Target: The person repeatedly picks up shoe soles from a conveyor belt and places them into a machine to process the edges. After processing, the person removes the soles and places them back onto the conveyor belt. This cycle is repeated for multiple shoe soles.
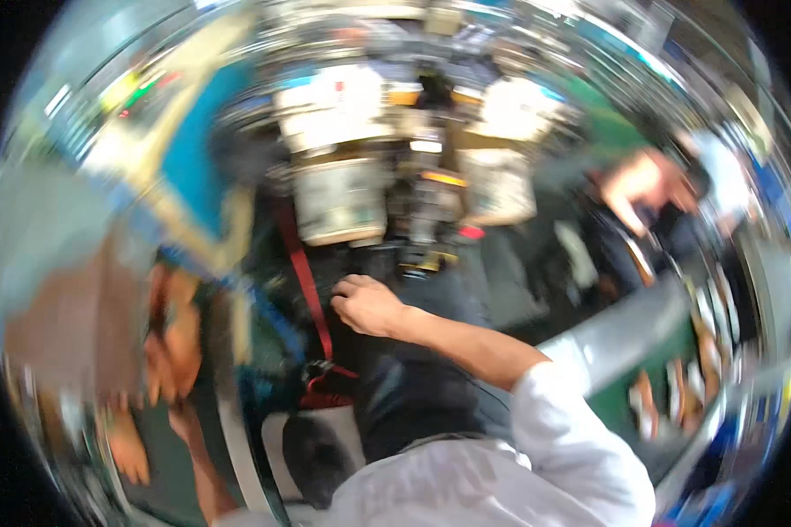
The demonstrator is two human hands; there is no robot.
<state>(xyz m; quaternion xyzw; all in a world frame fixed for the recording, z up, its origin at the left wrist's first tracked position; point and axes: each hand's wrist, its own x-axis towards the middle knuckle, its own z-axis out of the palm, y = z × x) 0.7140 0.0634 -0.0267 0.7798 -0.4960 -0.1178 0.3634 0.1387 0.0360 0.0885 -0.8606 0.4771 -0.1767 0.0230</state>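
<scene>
At the left, the left hand (156, 369) meets a tan, shoe-like piece (183, 338); blur hides whether it grips. Centrally, the right hand (367, 305), fingers curled, hangs before a machine (426, 206), just right of a red strap (305, 283); whether it holds anything cannot be told.

Machine (341, 202) stood ahead of right hand (369, 305) | strap (302, 277) ran left of it | co-worker (649, 189) was far right | elongated pieces (643, 406) lay nearer, right
</scene>
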